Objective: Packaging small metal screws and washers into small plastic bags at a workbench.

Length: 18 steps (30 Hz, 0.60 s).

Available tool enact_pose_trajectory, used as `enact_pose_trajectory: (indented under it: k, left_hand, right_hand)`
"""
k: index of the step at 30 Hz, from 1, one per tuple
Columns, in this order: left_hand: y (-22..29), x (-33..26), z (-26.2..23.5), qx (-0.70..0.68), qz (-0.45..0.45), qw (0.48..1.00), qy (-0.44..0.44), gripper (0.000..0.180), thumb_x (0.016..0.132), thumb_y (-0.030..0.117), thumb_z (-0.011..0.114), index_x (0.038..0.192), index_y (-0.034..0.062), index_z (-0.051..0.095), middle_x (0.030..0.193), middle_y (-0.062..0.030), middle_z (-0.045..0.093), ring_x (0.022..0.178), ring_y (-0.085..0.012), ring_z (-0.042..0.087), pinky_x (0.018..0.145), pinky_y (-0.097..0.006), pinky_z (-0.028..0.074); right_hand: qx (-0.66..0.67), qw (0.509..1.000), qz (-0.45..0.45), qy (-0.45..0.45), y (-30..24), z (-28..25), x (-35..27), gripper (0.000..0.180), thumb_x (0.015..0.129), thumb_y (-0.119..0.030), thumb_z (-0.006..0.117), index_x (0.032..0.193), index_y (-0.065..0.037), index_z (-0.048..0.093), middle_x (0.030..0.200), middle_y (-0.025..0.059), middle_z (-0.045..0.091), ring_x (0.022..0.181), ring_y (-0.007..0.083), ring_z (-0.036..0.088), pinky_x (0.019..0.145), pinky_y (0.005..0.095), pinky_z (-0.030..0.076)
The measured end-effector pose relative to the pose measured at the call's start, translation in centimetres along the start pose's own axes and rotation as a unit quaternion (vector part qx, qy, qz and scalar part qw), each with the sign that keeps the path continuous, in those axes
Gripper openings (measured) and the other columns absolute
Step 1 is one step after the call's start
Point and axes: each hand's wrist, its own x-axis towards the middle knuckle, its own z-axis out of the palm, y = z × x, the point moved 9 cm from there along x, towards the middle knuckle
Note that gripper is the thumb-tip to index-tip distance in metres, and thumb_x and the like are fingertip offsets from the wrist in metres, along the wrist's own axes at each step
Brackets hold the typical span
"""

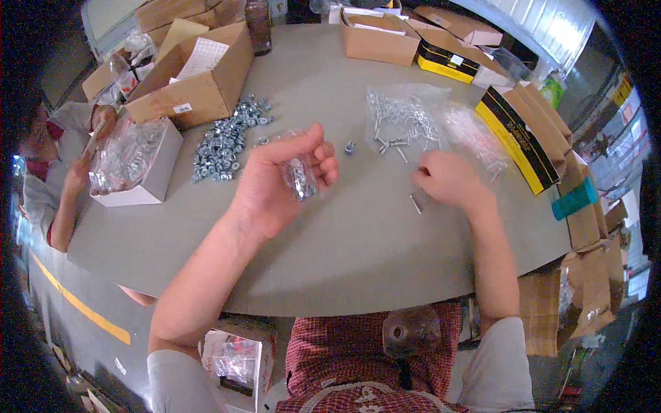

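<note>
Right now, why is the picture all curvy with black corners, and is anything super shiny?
In the head view, the wide fisheye lens bows the large black-and-yellow box at right and leaves the corners dark; in the same head view, the pale panel at upper right glares, and the small clear bag in the left hand catches little glints.
</note>
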Motion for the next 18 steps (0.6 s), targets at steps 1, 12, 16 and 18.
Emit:
enact_pose_trajectory:
  k: [1,12,16,18]
  left_hand:
    - [-0.1,-0.1,-0.1,0.032,-0.009,0.999,0.011,0.016,0.097,0.023,0.060,0.088,0.0094,0.058,0.082,-0.0021,0.060,0.081,-0.0176,0.061,0.079,-0.035,0.052]
    - [-1.0,0.3,-1.0,-0.006,-0.031,0.999,0.011,0.022,0.099,0.027,0.056,0.087,0.0097,0.055,0.081,-0.0031,0.057,0.079,-0.0226,0.059,0.081,-0.040,0.050]
    - [-0.8,0.2,-0.1,-0.018,-0.028,0.999,-0.015,0.020,0.099,0.025,0.058,0.087,0.0091,0.057,0.082,-0.0033,0.059,0.081,-0.0213,0.061,0.080,-0.039,0.051]
    - [-0.7,0.2,0.3,-0.020,-0.027,0.999,-0.023,0.018,0.098,0.023,0.060,0.087,0.0087,0.059,0.083,-0.0028,0.062,0.082,-0.0195,0.063,0.079,-0.037,0.052]
  right_hand:
    - [-0.001,1.000,0.010,0.012,0.1,-0.1,0.1,0.029,0.078,-0.026,0.061,0.078,0.002,0.067,0.082,0.0238,0.068,0.079,0.0396,0.066,0.071,0.0462,0.052]
    - [-0.063,0.996,0.042,0.054,-0.3,-1.0,1.4,0.031,0.077,-0.029,0.065,0.083,0.001,0.072,0.087,0.0249,0.069,0.081,0.0406,0.069,0.074,0.0499,0.056]
    - [-0.006,0.988,0.050,0.149,-0.2,-2.9,2.0,0.032,0.078,-0.030,0.065,0.083,0.001,0.072,0.087,0.0242,0.069,0.080,0.0398,0.069,0.074,0.0502,0.055]
    - [-0.011,0.991,0.032,0.127,-0.9,-1.6,2.9,0.032,0.079,-0.030,0.064,0.084,0.000,0.072,0.087,0.0244,0.069,0.081,0.0398,0.069,0.074,0.0500,0.056]
